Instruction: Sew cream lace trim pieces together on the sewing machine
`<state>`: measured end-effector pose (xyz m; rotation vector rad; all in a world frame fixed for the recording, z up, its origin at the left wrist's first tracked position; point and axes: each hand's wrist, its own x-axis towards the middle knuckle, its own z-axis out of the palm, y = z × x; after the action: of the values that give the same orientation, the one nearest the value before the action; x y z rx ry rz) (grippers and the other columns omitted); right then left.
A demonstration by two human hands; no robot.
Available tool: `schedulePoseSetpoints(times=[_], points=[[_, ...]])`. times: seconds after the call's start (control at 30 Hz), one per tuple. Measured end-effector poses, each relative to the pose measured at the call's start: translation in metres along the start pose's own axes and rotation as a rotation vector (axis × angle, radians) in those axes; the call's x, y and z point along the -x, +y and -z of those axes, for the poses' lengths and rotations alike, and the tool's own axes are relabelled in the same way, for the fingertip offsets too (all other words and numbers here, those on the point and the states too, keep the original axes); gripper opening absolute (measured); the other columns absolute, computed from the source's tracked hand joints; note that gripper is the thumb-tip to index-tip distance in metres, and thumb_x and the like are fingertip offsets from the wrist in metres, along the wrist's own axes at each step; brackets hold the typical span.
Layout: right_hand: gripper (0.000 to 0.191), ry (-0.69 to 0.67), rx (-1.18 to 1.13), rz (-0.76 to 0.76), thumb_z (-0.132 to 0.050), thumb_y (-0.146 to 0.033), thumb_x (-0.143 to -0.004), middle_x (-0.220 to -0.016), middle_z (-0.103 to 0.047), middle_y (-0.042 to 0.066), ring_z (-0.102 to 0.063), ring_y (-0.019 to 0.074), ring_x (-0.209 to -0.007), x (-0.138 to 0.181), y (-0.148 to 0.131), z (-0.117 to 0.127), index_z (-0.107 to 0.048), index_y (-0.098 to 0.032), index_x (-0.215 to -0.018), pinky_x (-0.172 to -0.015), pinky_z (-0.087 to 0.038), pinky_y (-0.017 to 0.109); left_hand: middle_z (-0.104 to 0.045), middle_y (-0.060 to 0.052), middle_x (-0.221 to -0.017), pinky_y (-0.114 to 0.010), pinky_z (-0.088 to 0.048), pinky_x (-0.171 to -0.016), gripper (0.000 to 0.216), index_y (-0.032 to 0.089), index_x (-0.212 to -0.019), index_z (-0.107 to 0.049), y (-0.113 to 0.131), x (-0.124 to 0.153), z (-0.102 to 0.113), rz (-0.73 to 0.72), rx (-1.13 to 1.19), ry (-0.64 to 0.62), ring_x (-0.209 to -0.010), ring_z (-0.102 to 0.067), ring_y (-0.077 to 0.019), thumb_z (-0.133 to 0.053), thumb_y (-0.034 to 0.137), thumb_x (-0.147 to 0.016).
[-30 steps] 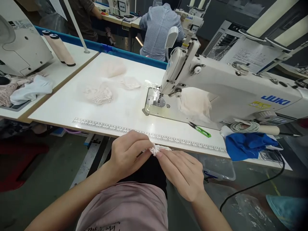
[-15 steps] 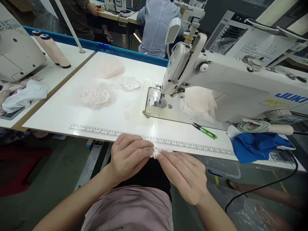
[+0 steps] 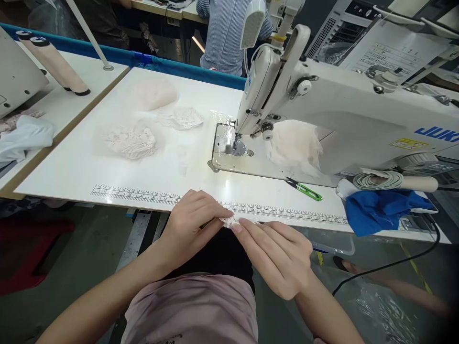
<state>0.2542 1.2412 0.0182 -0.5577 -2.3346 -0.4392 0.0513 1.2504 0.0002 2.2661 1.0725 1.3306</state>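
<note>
I pinch the white lace [image 3: 228, 222], bunched small between my left hand [image 3: 193, 220] and right hand [image 3: 279, 255]. Much of it is hidden.

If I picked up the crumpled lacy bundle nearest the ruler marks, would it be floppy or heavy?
The crumpled lacy bundle would probably flop, because it lies in loose, soft folds. It is likely light, since parts look thin and see-through. Pushed, it might slide or bunch up, as the white tabletop looks smooth and shiny.
</note>
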Motion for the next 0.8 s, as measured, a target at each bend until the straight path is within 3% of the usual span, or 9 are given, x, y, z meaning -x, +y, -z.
schedulePoseSetpoints(times=[0.13,0.2,0.3,0.4,0.5,0.6,0.7,0.8], points=[[0.017,-0.121,-0.134,-0.176,-0.056,-0.011,-0.091,-0.084,-0.075,0.006,-0.069,0.0144,-0.071,-0.010,0.001,0.027,-0.068,-0.015,-0.103,-0.056,-0.050,0.028,-0.072,0.002,-0.077,-0.029,-0.050,-0.069,0.014,0.024,-0.092,-0.068,0.011,-0.017,0.015,0.106,0.181,-0.261,-0.074,-0.065,-0.0140,-0.059,0.013,-0.091],[0.013,-0.141,-0.177,-0.266,-0.059,-0.013,-0.091,-0.078,-0.073,0.000,-0.066,0.0112,-0.064,-0.013,0.012,0.026,-0.067,-0.017,-0.100,-0.055,-0.048,0.026,-0.071,0.003,-0.076,-0.029,-0.050,-0.067,0.011,0.024,-0.088,-0.068,0.004,-0.030,0.015,0.099,0.175,-0.359,-0.070,-0.065,-0.0133,-0.060,0.017,-0.091],[0.009,-0.229,-0.227,-0.436,-0.060,-0.015,-0.091,-0.071,-0.070,-0.003,-0.060,0.0075,-0.056,-0.013,0.046,-0.002,-0.066,-0.018,-0.086,-0.051,-0.043,0.022,-0.071,0.003,-0.078,-0.032,-0.047,-0.071,0.007,0.022,-0.084,-0.068,-0.029,-0.053,-0.003,0.074,0.010,-0.396,-0.071,-0.063,-0.0146,-0.064,0.020,-0.090],[0.012,-0.363,-0.345,-0.604,-0.061,-0.015,-0.089,-0.071,-0.070,-0.003,-0.060,0.0077,-0.057,-0.012,0.086,-0.044,-0.068,-0.018,-0.081,-0.053,-0.042,0.020,-0.071,0.000,-0.086,-0.037,-0.045,-0.079,0.005,0.020,-0.081,-0.069,-0.071,-0.069,-0.027,0.058,-0.157,-0.426,-0.090,-0.062,-0.0208,-0.068,0.021,-0.086],[0.010,-0.428,-0.443,-0.713,-0.062,-0.015,-0.087,-0.068,-0.070,-0.003,-0.060,0.0081,-0.058,-0.014,0.115,-0.075,-0.070,-0.018,-0.083,-0.055,-0.042,0.020,-0.069,-0.002,-0.095,-0.038,-0.045,-0.080,0.003,0.019,-0.087,-0.068,-0.095,-0.074,-0.039,0.099,-0.243,-0.405,-0.096,-0.059,-0.0229,-0.069,0.021,-0.086],[0.011,-0.438,-0.493,-0.743,-0.063,-0.014,-0.086,-0.068,-0.068,-0.004,-0.058,0.0080,-0.058,-0.016,0.131,-0.089,-0.071,-0.019,-0.082,-0.057,-0.041,0.021,-0.067,-0.005,-0.103,-0.039,-0.046,-0.081,0.023,0.017,-0.107,-0.062,-0.100,-0.074,-0.039,0.091,-0.327,-0.317,-0.100,-0.058,-0.0242,-0.069,0.021,-0.085],[0.013,-0.461,-0.506,-0.761,-0.062,-0.015,-0.086,-0.068,-0.067,-0.005,-0.054,0.0072,-0.058,-0.017,0.137,-0.096,-0.072,-0.021,-0.081,-0.057,-0.037,0.021,-0.067,-0.007,-0.106,-0.041,-0.045,-0.084,0.020,0.016,-0.107,-0.061,-0.097,-0.073,-0.037,-0.118,-0.444,-0.256,-0.103,-0.058,-0.0261,-0.066,0.019,-0.087],[0.012,-0.402,-0.487,-0.791,-0.065,-0.016,-0.084,-0.070,-0.067,-0.005,-0.053,0.0075,-0.060,-0.015,0.138,-0.101,-0.073,-0.022,-0.080,-0.058,-0.037,0.022,-0.070,-0.005,-0.105,-0.041,-0.044,-0.087,0.014,0.017,-0.102,-0.065,-0.096,-0.072,-0.036,-0.339,-0.575,-0.201,-0.098,-0.060,-0.0236,-0.061,0.013,-0.089]])
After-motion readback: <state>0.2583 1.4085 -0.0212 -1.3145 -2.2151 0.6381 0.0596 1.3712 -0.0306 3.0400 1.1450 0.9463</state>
